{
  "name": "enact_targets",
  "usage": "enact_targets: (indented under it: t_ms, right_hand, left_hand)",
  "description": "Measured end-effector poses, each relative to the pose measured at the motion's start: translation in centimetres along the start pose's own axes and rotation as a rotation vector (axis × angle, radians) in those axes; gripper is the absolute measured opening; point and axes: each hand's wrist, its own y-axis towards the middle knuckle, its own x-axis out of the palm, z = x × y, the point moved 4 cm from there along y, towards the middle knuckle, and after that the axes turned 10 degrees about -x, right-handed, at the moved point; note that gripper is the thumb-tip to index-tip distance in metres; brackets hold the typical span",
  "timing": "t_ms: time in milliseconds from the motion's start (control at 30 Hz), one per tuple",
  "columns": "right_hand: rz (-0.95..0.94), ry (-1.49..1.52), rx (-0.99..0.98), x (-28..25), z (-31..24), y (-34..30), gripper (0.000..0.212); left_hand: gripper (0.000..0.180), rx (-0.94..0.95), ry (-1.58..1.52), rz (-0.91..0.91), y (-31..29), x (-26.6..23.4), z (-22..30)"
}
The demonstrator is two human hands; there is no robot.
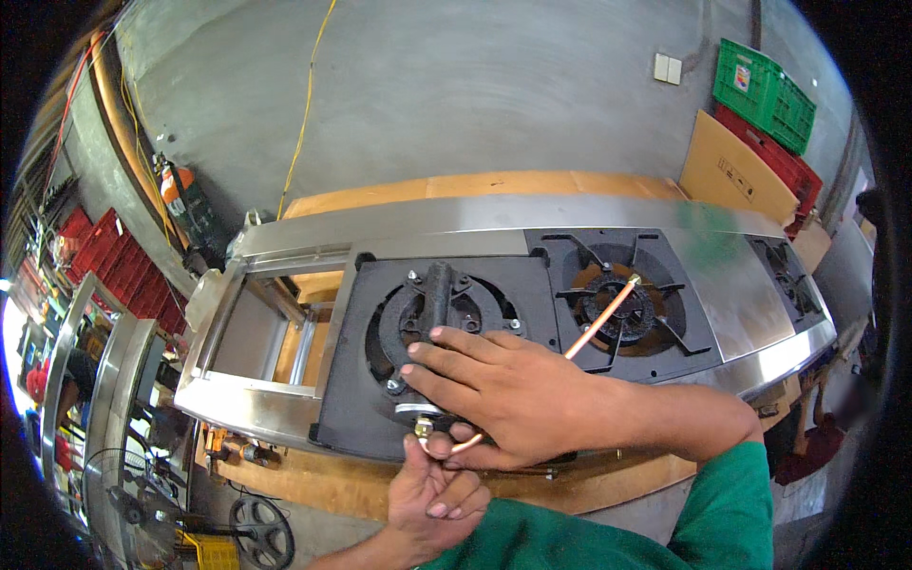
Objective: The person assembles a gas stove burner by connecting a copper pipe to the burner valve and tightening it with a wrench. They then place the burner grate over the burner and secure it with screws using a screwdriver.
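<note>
A black cast-iron burner plate (344,399) lies on the stainless steel stove frame in front of me. At its near edge sits a brass fitting (423,430), below a pale round disc (418,408). My left hand (437,499) pinches the bent end of a thin copper tube (598,328) just under this fitting. My right hand (513,394) lies flat on the plate with fingers stretched out, its thumb beside the tube. The tube passes beneath that hand, where part is hidden, and slants up to a brass end over the neighbouring burner (608,294).
An uncovered stove opening (275,328) is at the left. A third burner (784,275) sits far right. Crates (760,90) and cardboard (736,171) stand beyond the right end. A dark gas cylinder (195,204) stands back left, and a black handwheel (261,532) sits below.
</note>
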Motion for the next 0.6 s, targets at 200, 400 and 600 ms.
enact_targets:
  t_ms: [200,400,600]
  right_hand:
    - [-0.078,-0.056,-0.016,1.4,0.7,1.5,0.07]
    - [-0.019,-0.089,-0.055,2.5,0.5,3.0,0.059]
    - [-0.055,-0.073,-0.036,2.2,0.9,3.9,0.047]
  left_hand:
    - [0.042,0.104,-0.106,0.083,0.2,1.1,2.1]
    - [0.04,0.213,-0.134,0.191,-0.2,2.2,2.9]
    - [0.039,0.232,-0.122,0.234,-0.4,2.1,3.5]
